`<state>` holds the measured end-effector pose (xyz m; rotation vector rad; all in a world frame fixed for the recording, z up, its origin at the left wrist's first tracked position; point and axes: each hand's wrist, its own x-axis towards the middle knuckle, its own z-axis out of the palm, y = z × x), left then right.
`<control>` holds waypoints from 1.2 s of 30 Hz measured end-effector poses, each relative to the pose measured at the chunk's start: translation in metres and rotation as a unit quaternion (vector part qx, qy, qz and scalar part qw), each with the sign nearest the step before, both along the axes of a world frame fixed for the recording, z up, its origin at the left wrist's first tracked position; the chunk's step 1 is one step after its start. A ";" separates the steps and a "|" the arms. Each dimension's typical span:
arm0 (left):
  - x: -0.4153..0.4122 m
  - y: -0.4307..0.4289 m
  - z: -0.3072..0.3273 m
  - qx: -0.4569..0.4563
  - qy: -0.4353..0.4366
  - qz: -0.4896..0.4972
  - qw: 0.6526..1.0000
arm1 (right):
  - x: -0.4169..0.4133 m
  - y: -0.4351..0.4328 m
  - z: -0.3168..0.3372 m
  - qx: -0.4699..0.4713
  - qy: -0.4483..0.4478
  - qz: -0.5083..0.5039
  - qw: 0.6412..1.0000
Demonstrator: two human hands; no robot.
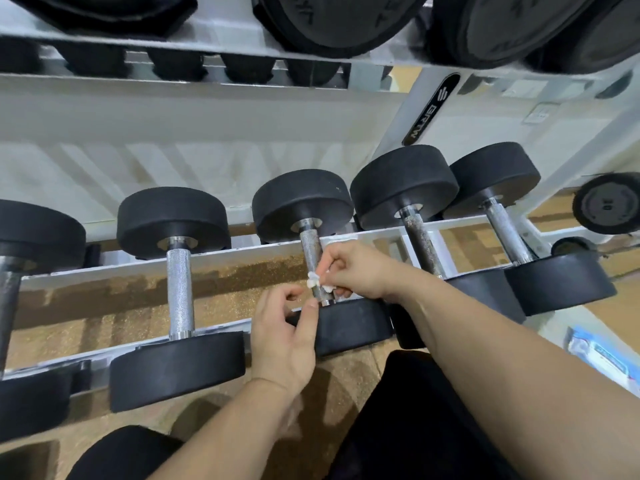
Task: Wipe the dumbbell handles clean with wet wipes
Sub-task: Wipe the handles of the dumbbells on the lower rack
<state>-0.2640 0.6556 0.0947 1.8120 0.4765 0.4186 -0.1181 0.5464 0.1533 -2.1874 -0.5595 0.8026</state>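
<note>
Our right hand point(353, 268) is pinching a crumpled white wet wipe point(313, 279) against the knurled steel handle point(311, 249) of the middle black dumbbell point(301, 199); our left hand point(284, 337) is hovering alongside, loosely curled, holding nothing.

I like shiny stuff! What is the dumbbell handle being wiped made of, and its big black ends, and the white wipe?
The dumbbell handle looks like steel: silvery, shiny, with a rough cross-hatched grip. The black ends are probably rubber: dull, matte, no glare. The wet wipe, pinched by the right hand, seems thin cloth or paper: white and crumpled.
</note>
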 end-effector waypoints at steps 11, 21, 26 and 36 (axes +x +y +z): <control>0.017 -0.006 0.042 -0.029 0.125 0.023 0.992 | 0.012 -0.001 -0.007 0.043 0.015 -0.047 0.998; 0.027 -0.028 0.051 0.015 0.187 0.117 0.975 | 0.034 0.016 -0.023 0.158 0.132 -0.173 0.963; 0.027 -0.035 0.063 -0.001 0.180 0.120 0.976 | 0.024 0.007 -0.030 0.103 0.082 -0.111 0.985; 0.026 -0.034 0.062 0.007 0.167 0.115 0.979 | 0.039 0.014 -0.026 0.154 0.165 -0.210 0.951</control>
